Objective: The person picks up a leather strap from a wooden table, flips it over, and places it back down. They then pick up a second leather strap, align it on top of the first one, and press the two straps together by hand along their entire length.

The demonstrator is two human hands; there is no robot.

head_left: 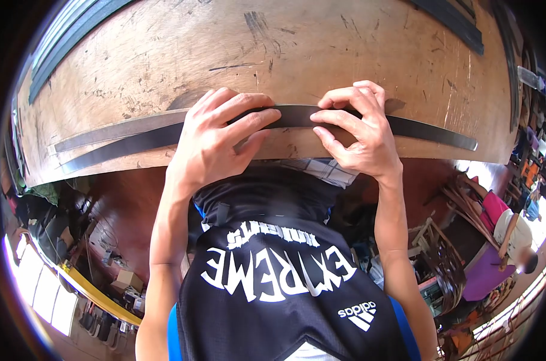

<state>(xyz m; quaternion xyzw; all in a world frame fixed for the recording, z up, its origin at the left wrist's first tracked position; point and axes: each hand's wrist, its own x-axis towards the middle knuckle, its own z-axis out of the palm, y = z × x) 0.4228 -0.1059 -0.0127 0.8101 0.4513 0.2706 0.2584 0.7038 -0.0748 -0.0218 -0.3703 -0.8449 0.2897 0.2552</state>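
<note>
A long, narrow black strip (297,116) lies across the wooden tabletop near its front edge. My left hand (220,133) bends over the strip left of its middle, fingertips on it and thumb tucked in below. Facing it, my right hand (362,131) has curled fingers at the strip's upper edge and face, with the thumb by the lower edge. A short stretch of strip shows between the two hands. At the left, a second, grey-brown strip (113,130) runs just behind the black one. Under my hands, part of both strips is hidden.
The scuffed wooden tabletop (321,42) carries stacked dark strips (74,39) at the back left and more dark lengths (450,24) at the back right. Another person (513,234) is at the far right, near wooden frames (438,246). A yellow rail (98,295) runs at lower left.
</note>
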